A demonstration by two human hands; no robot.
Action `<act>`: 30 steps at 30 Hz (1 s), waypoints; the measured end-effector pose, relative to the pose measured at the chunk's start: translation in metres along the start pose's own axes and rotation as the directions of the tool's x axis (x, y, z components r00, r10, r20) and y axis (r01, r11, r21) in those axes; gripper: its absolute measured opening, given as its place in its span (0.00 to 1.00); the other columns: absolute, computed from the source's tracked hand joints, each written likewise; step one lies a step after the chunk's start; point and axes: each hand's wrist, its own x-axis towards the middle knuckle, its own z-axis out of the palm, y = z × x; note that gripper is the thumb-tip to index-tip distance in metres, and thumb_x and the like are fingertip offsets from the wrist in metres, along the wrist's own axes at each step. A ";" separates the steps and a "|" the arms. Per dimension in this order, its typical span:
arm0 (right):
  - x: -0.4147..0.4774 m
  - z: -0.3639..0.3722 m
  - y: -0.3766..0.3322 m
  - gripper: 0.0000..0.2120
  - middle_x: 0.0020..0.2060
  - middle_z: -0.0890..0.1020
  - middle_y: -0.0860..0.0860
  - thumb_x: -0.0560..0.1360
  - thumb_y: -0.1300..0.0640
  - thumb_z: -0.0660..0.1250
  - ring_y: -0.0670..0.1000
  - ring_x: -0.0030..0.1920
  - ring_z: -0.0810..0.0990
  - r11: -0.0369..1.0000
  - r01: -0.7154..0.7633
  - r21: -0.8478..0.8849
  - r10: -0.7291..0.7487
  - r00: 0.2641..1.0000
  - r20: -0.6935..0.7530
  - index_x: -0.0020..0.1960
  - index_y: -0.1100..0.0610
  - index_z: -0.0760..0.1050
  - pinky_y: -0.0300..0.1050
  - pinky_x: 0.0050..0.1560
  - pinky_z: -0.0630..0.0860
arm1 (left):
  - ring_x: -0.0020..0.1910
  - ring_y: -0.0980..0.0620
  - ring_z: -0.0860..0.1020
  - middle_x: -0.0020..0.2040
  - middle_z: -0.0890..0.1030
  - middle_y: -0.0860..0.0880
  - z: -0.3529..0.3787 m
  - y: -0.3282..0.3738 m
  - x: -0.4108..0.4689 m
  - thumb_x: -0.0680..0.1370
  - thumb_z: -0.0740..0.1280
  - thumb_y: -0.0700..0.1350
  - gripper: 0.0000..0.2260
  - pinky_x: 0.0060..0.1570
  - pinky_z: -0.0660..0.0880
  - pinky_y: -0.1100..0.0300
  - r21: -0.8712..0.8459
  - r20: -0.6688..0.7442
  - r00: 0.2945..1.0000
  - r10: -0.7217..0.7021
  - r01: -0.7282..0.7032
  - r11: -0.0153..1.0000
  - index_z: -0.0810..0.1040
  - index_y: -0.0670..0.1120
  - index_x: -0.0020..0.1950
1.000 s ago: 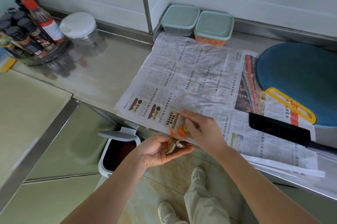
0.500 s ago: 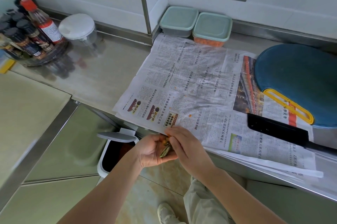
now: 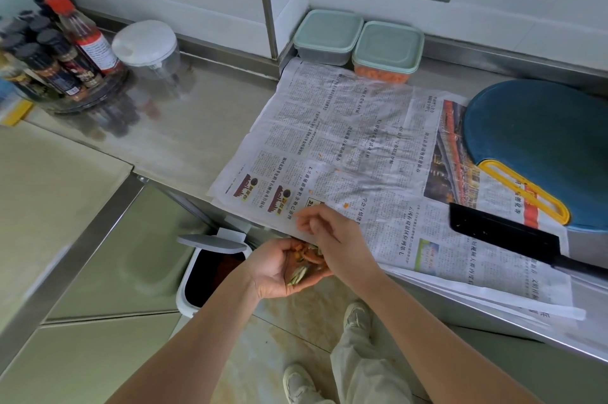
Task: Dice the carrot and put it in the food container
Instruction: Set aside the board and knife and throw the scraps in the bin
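My left hand (image 3: 279, 268) is cupped palm-up just below the counter's front edge, holding a small heap of carrot scraps (image 3: 307, 260), orange peel and greenish ends. My right hand (image 3: 332, 235) hovers over the newspaper's (image 3: 345, 140) front edge, fingers loosely curled and apart, holding nothing that I can see. A few tiny carrot bits (image 3: 345, 205) lie on the paper. Two lidded food containers stand at the back wall; the right container (image 3: 388, 51) shows diced carrot through its wall, the left container (image 3: 327, 36) looks empty.
A black cleaver (image 3: 503, 234) lies on the paper at the right, beside a blue cutting board (image 3: 543, 140) with a yellow handle. An open white bin (image 3: 210, 268) stands on the floor under my left hand. Spice bottles (image 3: 49, 54) and a white-lidded jar (image 3: 144, 44) stand at the left.
My right hand swept the orange peel off the paper's edge into my left palm, then lifted back up over the paper. The left hand has stayed cupped under the edge.
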 end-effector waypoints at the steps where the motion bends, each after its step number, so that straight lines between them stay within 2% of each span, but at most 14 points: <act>1: 0.001 -0.003 0.000 0.13 0.45 0.82 0.45 0.80 0.66 0.58 0.40 0.48 0.80 1.000 0.017 -0.007 -0.017 0.999 -0.036 0.54 0.53 0.79 0.35 0.52 0.76 | 0.43 0.38 0.83 0.46 0.82 0.33 -0.001 0.000 0.001 0.76 0.57 0.41 0.18 0.45 0.79 0.51 0.014 0.007 1.000 -0.009 0.009 1.000 0.82 0.30 0.45; 4: 0.009 -0.020 0.006 0.12 0.40 0.81 0.47 0.80 0.65 0.59 0.39 0.33 0.77 0.989 0.101 -0.110 -0.120 0.977 -0.177 0.56 0.56 0.79 0.31 0.34 0.70 | 0.45 0.40 0.84 0.52 0.81 0.34 -0.004 0.002 0.001 0.76 0.56 0.42 0.19 0.42 0.81 0.53 0.065 0.035 0.999 -0.031 0.029 0.997 0.80 0.29 0.53; 5: 0.012 -0.027 0.010 0.12 0.44 0.82 0.49 0.80 0.65 0.59 0.36 0.34 0.77 0.972 0.123 -0.202 -0.166 0.963 -0.213 0.58 0.59 0.79 0.29 0.34 0.71 | 0.46 0.40 0.84 0.54 0.81 0.34 -0.005 0.003 0.002 0.76 0.55 0.42 0.20 0.42 0.82 0.53 0.077 0.040 0.999 -0.035 0.031 0.997 0.79 0.29 0.54; 7: 0.019 -0.035 0.023 0.15 0.61 0.79 0.54 0.81 0.62 0.58 0.38 0.57 0.78 0.901 0.128 -0.413 -0.234 0.948 -0.216 0.64 0.61 0.76 0.32 0.55 0.75 | 0.46 0.41 0.83 0.54 0.81 0.35 -0.006 0.004 0.001 0.75 0.56 0.42 0.19 0.44 0.81 0.54 0.118 0.032 0.999 -0.027 0.024 0.993 0.80 0.30 0.54; 9: 0.020 -0.036 0.030 0.19 0.72 0.69 0.53 0.83 0.56 0.55 0.48 0.74 0.63 0.845 0.086 -0.529 -0.170 0.979 -0.112 0.71 0.59 0.69 0.43 0.73 0.61 | 0.47 0.42 0.83 0.54 0.81 0.35 -0.008 0.005 0.002 0.75 0.57 0.42 0.19 0.47 0.80 0.55 0.154 0.020 1.000 -0.017 0.014 0.988 0.81 0.31 0.53; 12: 0.012 -0.028 0.025 0.26 0.77 0.57 0.47 0.82 0.45 0.47 0.44 0.77 0.48 0.786 0.160 -0.598 -0.086 0.985 0.150 0.77 0.55 0.58 0.38 0.74 0.47 | 0.46 0.41 0.83 0.52 0.82 0.35 -0.008 0.007 0.002 0.74 0.57 0.42 0.19 0.44 0.80 0.55 0.175 0.008 1.000 -0.002 0.001 0.985 0.81 0.30 0.51; 14: 0.006 -0.024 0.019 0.25 0.76 0.58 0.46 0.82 0.46 0.46 0.42 0.76 0.48 0.779 0.233 -0.582 -0.070 0.955 0.289 0.77 0.54 0.57 0.38 0.75 0.47 | 0.44 0.39 0.83 0.48 0.82 0.34 -0.007 0.007 0.002 0.72 0.59 0.41 0.17 0.41 0.81 0.54 0.180 -0.015 0.999 0.031 -0.028 0.983 0.83 0.31 0.45; 16: -0.001 -0.021 0.015 0.22 0.73 0.68 0.47 0.83 0.50 0.50 0.40 0.74 0.59 0.835 0.269 -0.480 -0.105 0.934 0.341 0.75 0.53 0.63 0.37 0.74 0.55 | 0.45 0.37 0.83 0.46 0.82 0.34 -0.006 0.006 0.001 0.72 0.60 0.40 0.15 0.42 0.81 0.52 0.187 -0.029 0.998 0.061 -0.055 0.981 0.83 0.33 0.41; 19: -0.010 -0.024 0.010 0.17 0.58 0.82 0.48 0.83 0.53 0.55 0.38 0.53 0.79 0.935 0.216 -0.282 -0.140 0.954 0.266 0.69 0.53 0.73 0.33 0.54 0.74 | 0.46 0.37 0.83 0.46 0.82 0.34 -0.006 0.006 0.000 0.76 0.58 0.41 0.17 0.43 0.81 0.52 0.188 -0.016 0.998 0.068 -0.064 0.980 0.84 0.33 0.40; 22: -0.009 -0.028 0.012 0.16 0.50 0.84 0.49 0.82 0.53 0.56 0.44 0.46 0.83 0.956 0.206 -0.208 -0.188 0.976 0.107 0.65 0.55 0.76 0.34 0.45 0.77 | 0.45 0.41 0.83 0.49 0.82 0.35 -0.006 0.006 0.000 0.78 0.55 0.42 0.20 0.42 0.81 0.56 0.218 0.001 0.999 0.044 -0.043 0.975 0.84 0.33 0.45; 24: -0.001 -0.032 0.019 0.16 0.56 0.82 0.53 0.82 0.55 0.57 0.45 0.57 0.78 0.945 0.206 -0.255 -0.200 0.979 0.048 0.66 0.57 0.74 0.29 0.54 0.73 | 0.46 0.43 0.83 0.52 0.82 0.35 -0.007 0.007 0.000 0.76 0.57 0.42 0.19 0.44 0.80 0.57 0.214 0.027 0.999 0.027 -0.032 0.976 0.82 0.31 0.51; 26: 0.008 -0.034 0.022 0.21 0.69 0.73 0.53 0.83 0.49 0.54 0.42 0.72 0.63 0.902 0.193 -0.387 -0.169 0.981 0.095 0.72 0.57 0.68 0.29 0.68 0.61 | 0.46 0.43 0.84 0.54 0.81 0.35 -0.008 0.007 0.000 0.75 0.57 0.43 0.19 0.43 0.80 0.57 0.205 0.033 0.999 0.029 -0.035 0.978 0.81 0.31 0.53; 28: 0.011 -0.033 0.022 0.28 0.75 0.64 0.48 0.81 0.41 0.46 0.43 0.76 0.52 0.821 0.248 -0.515 -0.131 0.959 0.252 0.76 0.54 0.61 0.37 0.73 0.50 | 0.45 0.42 0.84 0.52 0.82 0.35 -0.008 0.005 0.001 0.76 0.56 0.42 0.19 0.43 0.80 0.57 0.211 0.024 0.999 0.033 -0.037 0.977 0.82 0.32 0.51; 30: 0.007 -0.029 0.020 0.26 0.75 0.63 0.45 0.82 0.43 0.45 0.43 0.76 0.53 0.793 0.313 -0.523 -0.085 0.907 0.413 0.76 0.52 0.60 0.39 0.74 0.49 | 0.46 0.39 0.83 0.49 0.82 0.34 -0.009 0.005 0.002 0.80 0.55 0.42 0.20 0.42 0.81 0.55 0.201 -0.005 0.998 0.059 -0.057 0.978 0.84 0.33 0.45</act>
